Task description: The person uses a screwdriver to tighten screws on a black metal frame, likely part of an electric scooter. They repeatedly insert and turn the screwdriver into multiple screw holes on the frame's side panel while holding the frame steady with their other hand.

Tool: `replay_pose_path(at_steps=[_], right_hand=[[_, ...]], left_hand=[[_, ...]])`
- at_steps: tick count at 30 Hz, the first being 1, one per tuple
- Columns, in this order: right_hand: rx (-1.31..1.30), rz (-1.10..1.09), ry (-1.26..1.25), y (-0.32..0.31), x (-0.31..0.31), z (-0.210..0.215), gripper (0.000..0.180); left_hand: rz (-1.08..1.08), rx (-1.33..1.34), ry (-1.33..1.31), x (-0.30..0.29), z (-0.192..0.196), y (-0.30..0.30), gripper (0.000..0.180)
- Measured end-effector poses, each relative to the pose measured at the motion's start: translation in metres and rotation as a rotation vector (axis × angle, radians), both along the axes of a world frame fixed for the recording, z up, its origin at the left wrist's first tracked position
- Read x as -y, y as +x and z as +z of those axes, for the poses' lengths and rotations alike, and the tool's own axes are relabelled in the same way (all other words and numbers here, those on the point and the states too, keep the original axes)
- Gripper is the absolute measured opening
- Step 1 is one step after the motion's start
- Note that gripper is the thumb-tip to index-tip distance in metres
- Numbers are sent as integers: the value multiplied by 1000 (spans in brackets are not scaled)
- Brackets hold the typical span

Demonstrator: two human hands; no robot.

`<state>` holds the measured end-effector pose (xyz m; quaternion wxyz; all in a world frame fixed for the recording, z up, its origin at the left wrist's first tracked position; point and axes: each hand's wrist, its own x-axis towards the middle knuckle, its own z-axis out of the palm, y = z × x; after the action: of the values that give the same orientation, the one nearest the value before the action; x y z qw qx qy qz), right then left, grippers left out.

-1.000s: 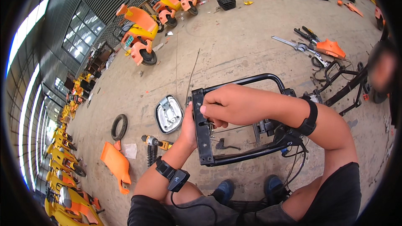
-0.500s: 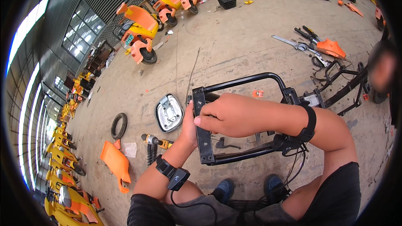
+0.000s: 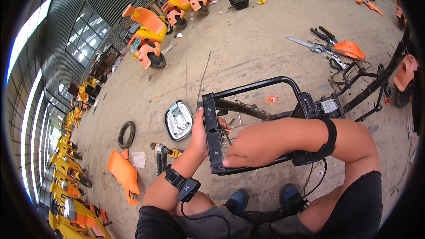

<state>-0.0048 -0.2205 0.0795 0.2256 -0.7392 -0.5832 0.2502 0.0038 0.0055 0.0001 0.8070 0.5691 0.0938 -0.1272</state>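
In front of me is a black metal frame (image 3: 261,84) of bent tubes, with a flat drilled plate across its left end. My left hand (image 3: 200,133) is closed round that plate from its left side; its fingertips show through the opening beyond the plate. My right hand (image 3: 242,150) lies over the frame's near corner, the thumb against the plate's near end. Its other fingers curl down inside the frame and are partly hidden. A black housing with cables (image 3: 305,156) hangs at the near tube, under my right forearm.
On the concrete floor to the left lie a silver-and-black shell (image 3: 179,120), a tyre (image 3: 126,133), a yellow power tool (image 3: 166,149) and an orange panel (image 3: 123,175). Tools (image 3: 316,48) and an orange part (image 3: 349,49) lie far right. Scooters (image 3: 148,33) stand behind.
My right hand has slid from the plate's middle toward me, to its near end. My left hand keeps its place. A person's head at the right edge has left the view.
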Motion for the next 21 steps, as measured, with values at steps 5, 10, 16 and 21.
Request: replay_pose_path(at_steps=[5, 10, 16, 21], right_hand=[[-9, 3, -126, -6, -6, -13, 56], [54, -2, -266, 3, 0, -6, 53], [42, -77, -272, 31, 25, 12, 48], [-36, -198, -92, 46, 34, 25, 40]], left_hand=[[-25, 13, 15, 1, -1, 2, 75], [13, 37, 4, -2, -4, 1, 74], [102, -19, 115, 9, 7, -4, 66], [83, -29, 77, 6, 6, -3, 70]])
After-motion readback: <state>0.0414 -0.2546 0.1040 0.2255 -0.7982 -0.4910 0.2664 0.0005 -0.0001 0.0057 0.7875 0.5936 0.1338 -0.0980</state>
